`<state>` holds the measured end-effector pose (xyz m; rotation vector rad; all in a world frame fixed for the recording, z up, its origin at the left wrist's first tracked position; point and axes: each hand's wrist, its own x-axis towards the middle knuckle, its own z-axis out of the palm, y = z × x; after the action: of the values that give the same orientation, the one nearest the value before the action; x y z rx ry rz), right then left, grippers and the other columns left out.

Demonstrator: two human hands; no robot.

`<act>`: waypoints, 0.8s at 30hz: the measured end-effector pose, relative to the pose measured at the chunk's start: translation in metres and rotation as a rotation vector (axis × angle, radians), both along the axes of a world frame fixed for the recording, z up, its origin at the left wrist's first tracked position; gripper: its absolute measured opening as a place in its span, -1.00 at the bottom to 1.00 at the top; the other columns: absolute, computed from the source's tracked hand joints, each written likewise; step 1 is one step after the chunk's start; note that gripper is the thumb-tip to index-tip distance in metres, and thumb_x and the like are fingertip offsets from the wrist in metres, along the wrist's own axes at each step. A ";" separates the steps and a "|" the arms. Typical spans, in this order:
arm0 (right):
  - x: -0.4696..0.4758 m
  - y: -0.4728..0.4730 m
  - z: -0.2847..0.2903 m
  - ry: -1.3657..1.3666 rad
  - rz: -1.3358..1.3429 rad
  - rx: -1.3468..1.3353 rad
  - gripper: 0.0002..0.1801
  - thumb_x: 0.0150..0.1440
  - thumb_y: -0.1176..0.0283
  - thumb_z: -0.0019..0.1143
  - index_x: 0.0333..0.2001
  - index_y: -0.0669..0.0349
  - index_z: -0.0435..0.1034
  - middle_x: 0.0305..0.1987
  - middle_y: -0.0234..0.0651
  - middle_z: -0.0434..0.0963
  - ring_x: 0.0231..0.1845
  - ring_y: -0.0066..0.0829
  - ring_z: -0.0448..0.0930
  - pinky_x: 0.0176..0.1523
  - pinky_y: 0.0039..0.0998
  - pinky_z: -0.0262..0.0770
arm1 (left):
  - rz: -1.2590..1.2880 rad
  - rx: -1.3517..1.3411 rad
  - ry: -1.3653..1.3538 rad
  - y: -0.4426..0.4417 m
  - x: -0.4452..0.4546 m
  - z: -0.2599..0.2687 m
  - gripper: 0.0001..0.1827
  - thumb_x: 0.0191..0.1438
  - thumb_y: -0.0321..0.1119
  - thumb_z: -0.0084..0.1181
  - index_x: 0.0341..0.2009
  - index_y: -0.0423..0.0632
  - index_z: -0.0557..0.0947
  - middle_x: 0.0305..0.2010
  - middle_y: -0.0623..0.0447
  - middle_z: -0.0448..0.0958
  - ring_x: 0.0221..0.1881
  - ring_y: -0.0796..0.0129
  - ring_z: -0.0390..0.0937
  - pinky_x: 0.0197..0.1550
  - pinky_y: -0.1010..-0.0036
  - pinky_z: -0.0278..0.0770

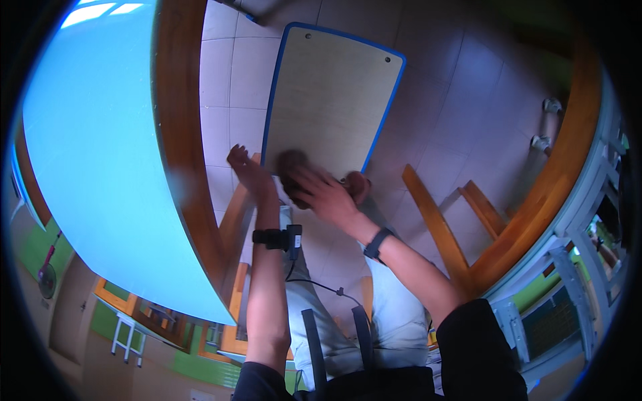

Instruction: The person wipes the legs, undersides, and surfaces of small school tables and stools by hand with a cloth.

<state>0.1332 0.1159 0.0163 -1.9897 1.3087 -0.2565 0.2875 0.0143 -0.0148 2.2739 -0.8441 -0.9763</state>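
My right hand [326, 198] reaches across the near end of a pale wood-grained board [336, 95] with blue edging and metal fasteners near its corners. Its fingers are blurred and stretched out over a dark brown shape [292, 163], also blurred; I cannot tell what it is or whether the hand grips it. A brown shoe [357, 186] shows just past that hand. Off the board's near left corner, my left hand [251, 173] is raised, fingers loosely bent, with nothing seen in it. Both wrists wear black bands, the left one carrying a small device [293, 242].
A light-blue tabletop [100, 150] with a wooden side rises at left. Wooden furniture legs [436, 220] stand at right on the tiled floor [441, 125]. A black cable [326, 285] hangs across my legs. Another person's shoes [541, 143] show at far right.
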 end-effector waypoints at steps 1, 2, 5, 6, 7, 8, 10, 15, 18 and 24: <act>-0.001 0.012 0.000 0.110 -0.005 0.048 -0.62 0.02 0.40 0.07 -0.02 -0.03 0.50 0.43 -0.26 0.21 0.50 -0.32 0.09 0.49 -0.12 -0.03 | -0.233 -0.045 -0.177 -0.002 -0.007 0.004 -0.62 0.37 -0.20 -0.26 0.14 -0.13 0.37 0.12 -0.12 0.41 0.16 0.08 0.39 0.16 0.22 0.39; -0.011 0.019 -0.001 0.135 -0.080 0.060 -0.62 0.00 0.39 0.11 -0.04 -0.02 0.50 0.44 -0.26 0.19 0.51 -0.31 0.07 0.49 -0.12 -0.04 | -0.260 -0.035 -0.199 -0.006 -0.020 0.007 -0.63 0.37 -0.23 -0.26 0.16 -0.13 0.36 0.13 -0.13 0.40 0.16 0.05 0.39 0.15 0.23 0.40; -0.026 0.003 0.013 0.167 -0.292 0.102 -0.62 -0.04 0.39 0.20 -0.06 0.00 0.49 0.46 -0.26 0.15 0.52 -0.28 0.04 0.50 -0.11 -0.06 | -0.424 -0.098 -0.304 -0.020 -0.037 0.000 -0.62 0.37 -0.28 -0.26 0.20 -0.12 0.33 0.14 -0.15 0.39 0.14 0.02 0.39 0.14 0.22 0.39; -0.032 -0.009 0.015 0.189 -0.413 0.120 -0.61 -0.06 0.39 0.24 -0.07 0.02 0.49 0.47 -0.26 0.13 0.53 -0.26 0.03 0.51 -0.10 -0.07 | -0.542 -0.181 -0.372 -0.021 -0.040 -0.003 -0.61 0.36 -0.29 -0.25 0.22 -0.12 0.31 0.13 -0.17 0.39 0.13 0.00 0.40 0.14 0.18 0.37; -0.039 -0.021 0.011 0.209 -0.470 0.068 -0.61 -0.06 0.39 0.26 -0.07 0.04 0.48 0.48 -0.24 0.10 0.53 -0.23 0.03 0.51 -0.09 -0.09 | -0.562 -0.173 -0.361 -0.021 -0.047 -0.003 -0.61 0.36 -0.29 -0.25 0.22 -0.12 0.31 0.13 -0.17 0.39 0.13 0.00 0.40 0.14 0.18 0.37; -0.046 -0.036 0.004 0.229 -0.526 0.009 -0.60 -0.06 0.39 0.28 -0.07 0.07 0.47 0.49 -0.22 0.08 0.52 -0.21 0.03 0.52 -0.08 -0.12 | -0.604 -0.130 -0.454 -0.022 -0.056 -0.003 -0.59 0.36 -0.30 -0.25 0.24 -0.13 0.29 0.13 -0.18 0.39 0.11 -0.02 0.40 0.14 0.16 0.34; -0.063 -0.073 -0.005 0.241 -0.667 -0.053 -0.56 -0.05 0.41 0.28 -0.03 0.08 0.45 0.49 -0.19 0.06 0.52 -0.17 0.04 0.52 -0.07 -0.14 | -0.654 -0.090 -0.561 -0.022 -0.060 -0.004 -0.58 0.35 -0.30 -0.25 0.26 -0.14 0.27 0.13 -0.19 0.38 0.10 -0.05 0.40 0.14 0.13 0.31; -0.104 -0.153 -0.023 0.244 -0.924 -0.360 -0.48 -0.01 0.37 0.28 0.07 0.14 0.38 0.45 -0.07 0.09 0.46 -0.05 0.11 0.48 0.00 -0.05 | -0.625 -0.158 -0.574 -0.025 -0.064 -0.011 -0.55 0.33 -0.25 -0.31 0.25 -0.14 0.30 0.02 -0.23 0.43 -0.01 -0.08 0.42 0.04 0.06 0.32; -0.097 -0.159 -0.015 0.282 -0.955 -0.286 -0.44 0.08 0.31 0.10 0.19 0.16 0.31 0.41 -0.04 0.14 0.45 0.00 0.09 0.50 -0.03 -0.12 | -0.642 -0.149 -0.654 -0.024 -0.067 -0.012 -0.55 0.33 -0.25 -0.29 0.23 -0.16 0.31 0.02 -0.24 0.44 0.01 -0.12 0.41 0.06 0.06 0.33; -0.031 -0.038 -0.007 0.164 -0.900 -0.043 -0.58 0.00 0.38 0.26 -0.01 0.06 0.44 0.45 -0.11 0.10 0.44 -0.07 0.15 0.41 -0.11 0.11 | -0.662 -0.220 -0.741 -0.019 -0.053 -0.024 -0.56 0.32 -0.26 -0.27 0.21 -0.17 0.35 0.08 -0.28 0.45 0.03 -0.19 0.46 0.08 0.04 0.41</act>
<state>0.1022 0.0780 0.0098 -1.3444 2.2569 -0.5432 0.2346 -0.0045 -0.0387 2.1833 -1.9873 -0.1983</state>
